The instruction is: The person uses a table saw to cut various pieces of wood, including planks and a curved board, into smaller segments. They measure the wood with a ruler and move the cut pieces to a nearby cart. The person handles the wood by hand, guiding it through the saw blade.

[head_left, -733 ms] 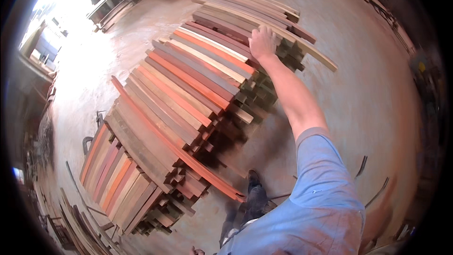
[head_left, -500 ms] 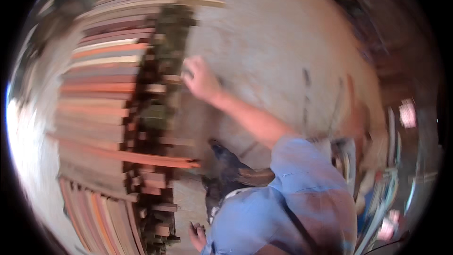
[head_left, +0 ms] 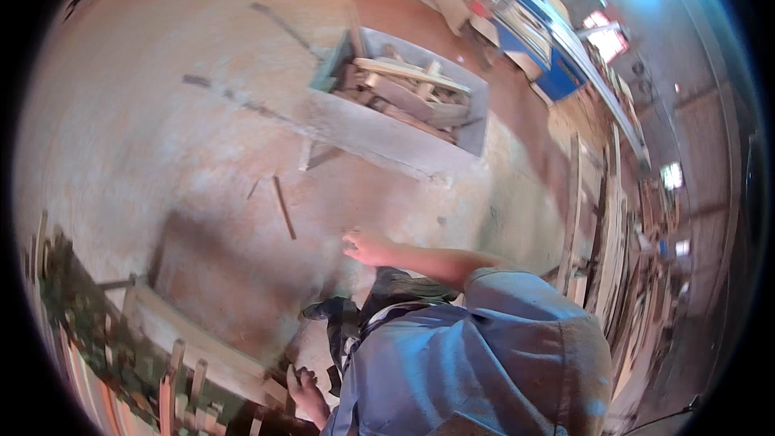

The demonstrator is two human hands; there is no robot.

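My right hand [head_left: 368,248] hangs over the concrete floor [head_left: 234,137] in front of my body, its fingers loosely curled and nothing seen in them. Lower in the picture, my left hand [head_left: 305,393] is beside the ends of stacked timber [head_left: 165,404]; its fingers are bent but apart, and I see nothing in them. Neither hand touches anything that I can make out. A thin wooden stick [head_left: 284,208] lies on the floor beyond my right hand.
A grey bin [head_left: 387,125] full of wood offcuts [head_left: 412,93] stands on the floor at the upper middle. Long boards [head_left: 601,234] lean along the right side. A blue-sided bench or machine [head_left: 525,44] is at the upper right. Dark streaks mark the floor.
My view has swung to the right: the timber stack has shifted to the lower left, and the bin of offcuts has come into view. My outstretched right arm has dropped closer to my body.
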